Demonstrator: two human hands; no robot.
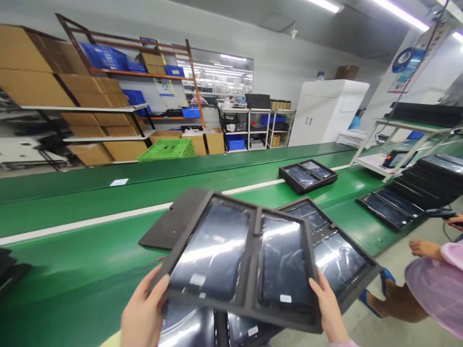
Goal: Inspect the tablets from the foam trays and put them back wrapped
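Observation:
Between my two hands is a black foam tray (pixel 249 270) with two glossy dark screens in it, the left screen (pixel 215 248) and the right screen (pixel 284 262). It is tilted toward me. My left hand (pixel 144 303) grips the tray's left edge, thumb on top. On the right edge, my right hand (pixel 327 306) holds with its thumb over the rim; its other fingers are mostly hidden underneath. Below it show more screens (pixel 188 323) in another tray. A similar tray with screens (pixel 347 260) lies partly covered at the right, and a flat black foam sheet (pixel 166 226) lies behind.
A green conveyor table (pixel 72 260) with a white line runs across. Farther back sits a stack of screen trays (pixel 307 176). At right, a co-worker in pink (pixel 434 284) stands near stacked trays (pixel 423 188) and a white stand (pixel 372 161). Shelves with cardboard boxes (pixel 36 86) stand behind.

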